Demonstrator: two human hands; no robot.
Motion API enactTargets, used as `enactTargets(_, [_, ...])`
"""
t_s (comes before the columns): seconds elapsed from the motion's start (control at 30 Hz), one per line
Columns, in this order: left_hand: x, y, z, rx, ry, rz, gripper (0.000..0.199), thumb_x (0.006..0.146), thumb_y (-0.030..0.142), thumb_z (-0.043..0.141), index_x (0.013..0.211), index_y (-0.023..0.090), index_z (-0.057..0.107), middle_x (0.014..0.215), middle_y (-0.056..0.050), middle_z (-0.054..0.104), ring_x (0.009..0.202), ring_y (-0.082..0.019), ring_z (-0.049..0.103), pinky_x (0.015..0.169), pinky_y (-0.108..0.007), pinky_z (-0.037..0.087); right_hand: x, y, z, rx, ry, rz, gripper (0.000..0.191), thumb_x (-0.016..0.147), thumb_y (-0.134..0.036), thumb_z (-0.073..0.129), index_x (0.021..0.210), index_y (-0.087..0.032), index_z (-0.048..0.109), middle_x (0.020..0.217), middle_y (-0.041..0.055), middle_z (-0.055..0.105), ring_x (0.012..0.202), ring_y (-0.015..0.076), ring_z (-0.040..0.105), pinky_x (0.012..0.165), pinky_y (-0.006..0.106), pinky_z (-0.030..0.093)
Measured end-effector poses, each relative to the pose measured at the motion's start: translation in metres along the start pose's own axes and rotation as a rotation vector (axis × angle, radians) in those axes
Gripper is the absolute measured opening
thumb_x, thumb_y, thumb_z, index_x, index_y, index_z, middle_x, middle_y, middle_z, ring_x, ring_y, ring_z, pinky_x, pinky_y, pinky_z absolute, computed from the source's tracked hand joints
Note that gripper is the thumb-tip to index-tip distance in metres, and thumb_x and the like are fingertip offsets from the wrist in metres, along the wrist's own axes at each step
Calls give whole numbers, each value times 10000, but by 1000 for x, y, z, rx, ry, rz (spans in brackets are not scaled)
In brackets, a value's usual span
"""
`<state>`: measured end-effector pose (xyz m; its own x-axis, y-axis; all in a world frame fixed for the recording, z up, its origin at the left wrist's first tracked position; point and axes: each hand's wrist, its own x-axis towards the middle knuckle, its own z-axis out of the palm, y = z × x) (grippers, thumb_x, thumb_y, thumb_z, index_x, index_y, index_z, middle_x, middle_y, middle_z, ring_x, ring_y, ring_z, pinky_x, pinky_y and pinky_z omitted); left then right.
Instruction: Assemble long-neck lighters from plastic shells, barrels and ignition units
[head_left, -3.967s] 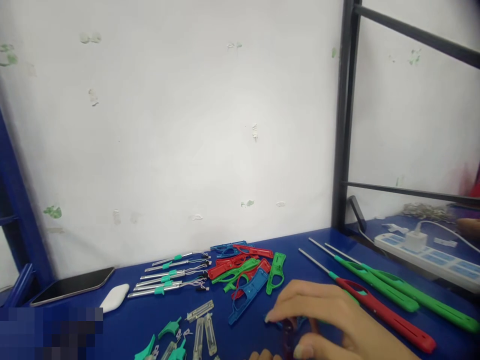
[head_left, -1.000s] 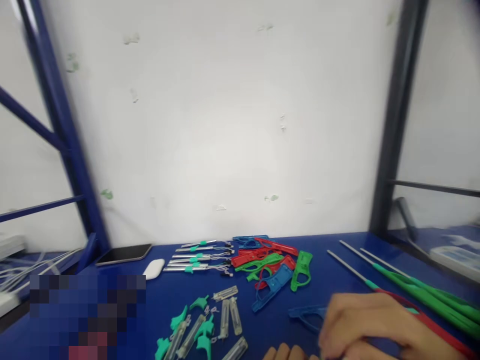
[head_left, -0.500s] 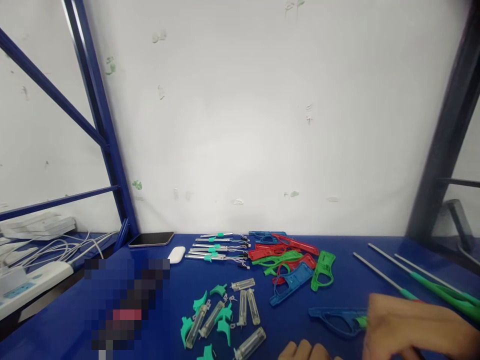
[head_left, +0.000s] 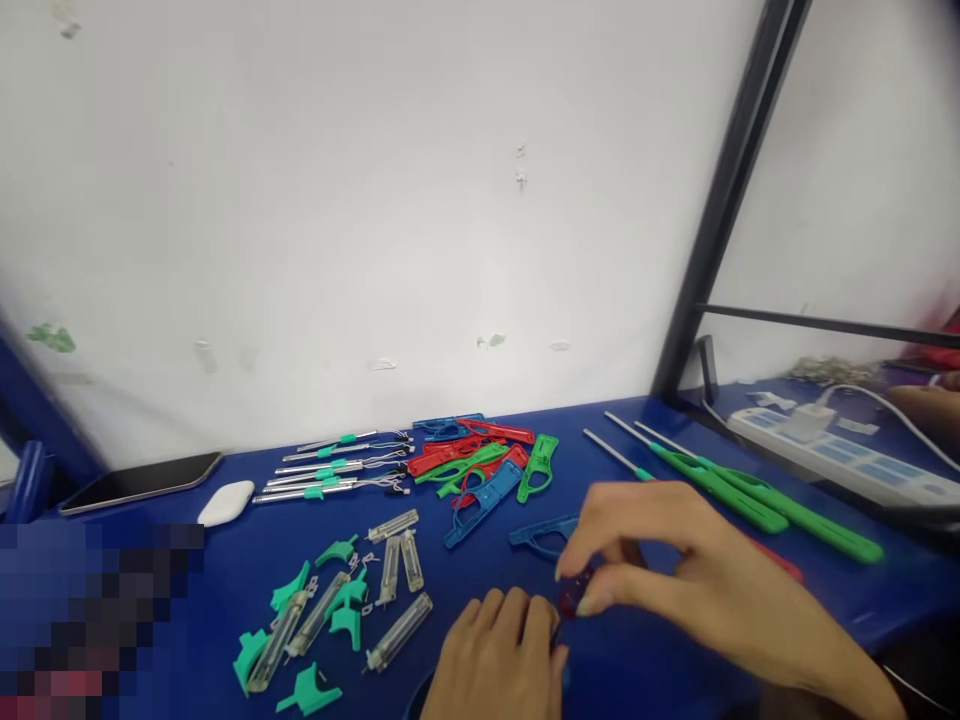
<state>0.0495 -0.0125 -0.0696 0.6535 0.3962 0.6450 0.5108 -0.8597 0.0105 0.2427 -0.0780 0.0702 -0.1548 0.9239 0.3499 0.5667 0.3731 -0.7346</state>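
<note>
My left hand (head_left: 499, 655) is closed at the bottom centre, its fingers wrapped over a blue piece that is mostly hidden. To its right, my right hand (head_left: 660, 560) pinches a small dark red piece (head_left: 574, 592) between thumb and fingers. A blue handle shell (head_left: 541, 535) lies just behind the right hand. Farther back is a heap of red, green and blue handle shells (head_left: 487, 490). Clear tubes (head_left: 400, 632) and teal triggers (head_left: 309, 690) are spread left of my left hand. Metal rods with wires (head_left: 322, 468) lie in a row behind them.
Long green lighters (head_left: 802, 515) lie at the right, beside a red one partly under my right arm. A phone (head_left: 142, 482) and a white case (head_left: 226, 503) sit back left. A power strip (head_left: 840, 460) and another person's hand (head_left: 926, 412) are beyond the frame post.
The view has turned to the right. My left hand has come further into view, and my right hand now shows pinching the dark red piece near it.
</note>
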Motion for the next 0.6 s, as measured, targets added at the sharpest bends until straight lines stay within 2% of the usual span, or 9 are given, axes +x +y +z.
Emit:
enactTargets(0.07, [-1,2,-7,-20,-37,-8,386,833,156,637,1184,270,522,974,17,752,841,-240,763,761,-366,610,1,2,2,-54,70,36,185,875,-377,881,840,-240,762,726,-49,667,606,100,585,592,216,460])
enactTargets(0.13, [0,3,-11,-31,-65,-10,405,848,182,629,1227,262,513,1024,-5,758,876,-251,768,790,-384,616,2,1,4,-98,96,47,306,884,-426,861,778,-221,659,648,-73,581,572,92,533,559,218,416])
enactTargets(0.23, [1,2,-14,-36,-91,5,302,894,173,611,1168,261,520,983,-4,747,837,-250,759,754,-387,611,3,-1,8,-188,102,48,458,909,-433,816,683,-218,481,605,-77,495,585,97,508,539,228,351])
enactTargets(0.3, [3,0,-14,-32,-89,36,229,931,140,583,1110,266,520,915,15,730,782,-243,743,706,-375,597,3,-4,10,-216,100,56,495,902,-416,820,663,-220,433,586,-80,464,574,98,486,524,232,328])
enactTargets(0.37, [4,-2,-13,-26,-72,67,211,950,97,550,1066,270,517,867,29,715,732,-235,726,668,-360,576,3,-7,9,-192,94,68,428,844,-419,887,700,-221,537,616,-79,526,594,102,518,536,221,374])
enactTargets(0.43, [6,-3,-11,-19,-51,79,219,947,69,543,1023,271,510,837,37,703,691,-227,708,635,-346,554,2,-10,7,-119,52,65,269,811,-418,926,916,-262,734,802,-56,698,707,123,631,594,206,470])
enactTargets(0.5, [5,-2,-9,-12,-31,68,221,946,72,572,1009,274,507,828,52,694,679,-212,702,628,-336,542,0,-10,3,-44,-23,25,268,900,-402,855,1157,-355,798,1050,-27,790,875,155,724,695,206,553])
enactTargets(0.53, [5,-1,-8,-7,-17,58,213,949,92,599,1013,275,510,831,61,692,682,-201,703,637,-331,543,-1,-8,2,-24,-50,-8,216,970,-400,779,1183,-385,811,1073,-20,807,896,164,745,747,216,577])
enactTargets(0.6, [4,4,-4,16,21,32,178,965,183,664,1028,274,525,845,73,696,707,-178,713,675,-319,552,-7,6,0,-42,-50,-57,179,1015,-439,704,1012,-366,868,948,7,828,885,199,769,828,254,602])
